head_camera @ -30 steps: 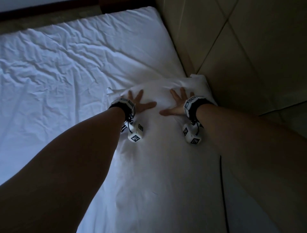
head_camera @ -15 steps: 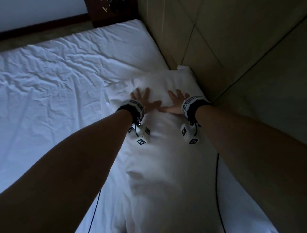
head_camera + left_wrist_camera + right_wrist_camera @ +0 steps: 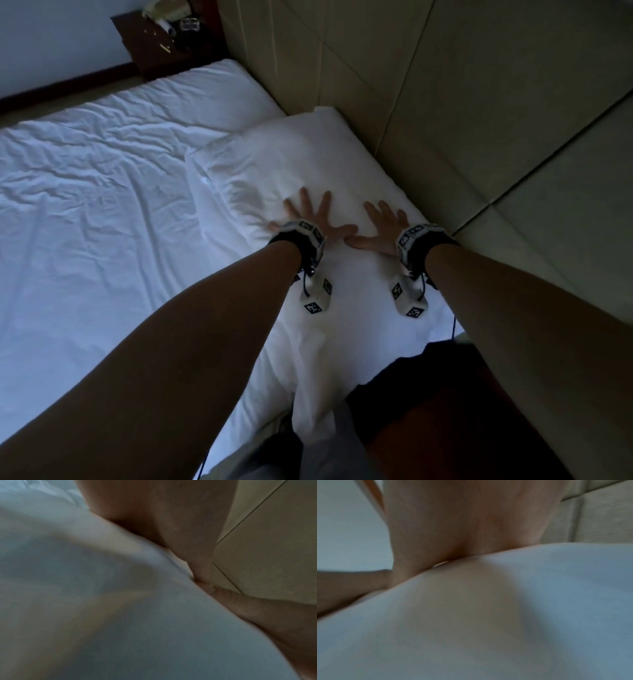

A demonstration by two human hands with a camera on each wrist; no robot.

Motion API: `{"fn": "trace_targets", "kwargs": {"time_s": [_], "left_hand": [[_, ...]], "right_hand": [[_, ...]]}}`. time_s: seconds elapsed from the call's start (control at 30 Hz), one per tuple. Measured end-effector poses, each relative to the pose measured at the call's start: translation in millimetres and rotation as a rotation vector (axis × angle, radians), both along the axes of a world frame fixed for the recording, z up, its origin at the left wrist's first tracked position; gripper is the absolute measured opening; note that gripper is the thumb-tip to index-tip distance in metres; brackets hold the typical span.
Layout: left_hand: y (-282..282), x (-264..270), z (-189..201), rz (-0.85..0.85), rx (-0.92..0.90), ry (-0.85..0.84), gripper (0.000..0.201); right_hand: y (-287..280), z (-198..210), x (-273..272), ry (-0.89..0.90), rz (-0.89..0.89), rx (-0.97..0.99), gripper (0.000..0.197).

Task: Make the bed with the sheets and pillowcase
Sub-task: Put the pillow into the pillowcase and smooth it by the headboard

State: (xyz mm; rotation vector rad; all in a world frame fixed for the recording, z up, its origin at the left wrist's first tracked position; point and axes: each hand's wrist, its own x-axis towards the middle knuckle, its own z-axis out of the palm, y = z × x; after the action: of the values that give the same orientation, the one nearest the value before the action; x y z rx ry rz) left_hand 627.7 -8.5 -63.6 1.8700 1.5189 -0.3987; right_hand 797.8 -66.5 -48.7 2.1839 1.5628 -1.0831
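A white pillow in its pillowcase (image 3: 308, 161) lies along the padded headboard on the bed's white, wrinkled sheet (image 3: 102, 205). My left hand (image 3: 310, 219) lies flat on the pillow with its fingers spread. My right hand (image 3: 380, 224) lies flat beside it, fingers spread too, and the two thumbs nearly touch. The left wrist view shows my left palm (image 3: 163, 520) on the pillowcase (image 3: 102, 615), with the right thumb meeting it. The right wrist view shows my right palm (image 3: 462, 520) pressed into the pillowcase (image 3: 505, 615).
The beige padded headboard (image 3: 479, 102) rises right behind the pillow. A dark bedside table (image 3: 164, 37) with small items stands at the far corner of the bed. My dark clothing (image 3: 411, 394) shows at the near bed edge. A thin cable (image 3: 452, 329) hangs by my right forearm.
Both hands have slid back along the pillow toward me, staying flat, and their thumbs have come together. The view has tilted up, so the bedside table now shows.
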Motion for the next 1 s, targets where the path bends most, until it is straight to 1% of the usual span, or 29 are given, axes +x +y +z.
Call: {"fn": "trace_targets", "kwargs": {"time_s": [0.1,0.23,0.3,0.4,0.5,0.6,0.67,0.8,0.83,0.9,1.0], "left_hand": [[-26,-2,-8,-0.001,-0.006,-0.033,0.124],[-37,-15,-35,-0.014,0.007,-0.017,0.123],[-36,-19,-51,-0.026,0.007,0.009,0.121],[-31,-20,-73,-0.065,-0.012,0.061,0.123],[-27,-19,-79,-0.061,-0.034,0.095,0.124],[-28,-13,-73,-0.067,-0.029,0.114,0.123],[-30,-7,-59,-0.053,0.001,0.101,0.120],[-25,8,-37,-0.035,0.191,0.081,0.098],[-22,12,-33,-0.047,0.212,0.088,0.099],[-13,15,-31,-0.048,0.203,0.083,0.108],[-2,3,-42,-0.009,0.148,0.034,0.120]], "right_hand": [[-32,-13,16,-0.016,-0.065,-0.001,0.128],[-64,-43,24,-0.007,-0.103,0.006,0.130],[-66,-65,19,0.008,-0.085,0.012,0.135],[-60,-103,15,-0.023,-0.075,0.035,0.138],[-55,-123,16,-0.017,-0.088,0.030,0.136],[-55,-114,21,0.001,-0.076,0.035,0.137],[-53,-99,25,0.028,-0.119,0.022,0.138],[-61,-67,22,0.085,-0.190,0.029,0.134],[-66,-61,23,0.109,-0.237,0.026,0.130],[-80,-53,29,0.109,-0.367,0.012,0.126],[-95,-63,39,0.083,-0.512,-0.023,0.127]]}}
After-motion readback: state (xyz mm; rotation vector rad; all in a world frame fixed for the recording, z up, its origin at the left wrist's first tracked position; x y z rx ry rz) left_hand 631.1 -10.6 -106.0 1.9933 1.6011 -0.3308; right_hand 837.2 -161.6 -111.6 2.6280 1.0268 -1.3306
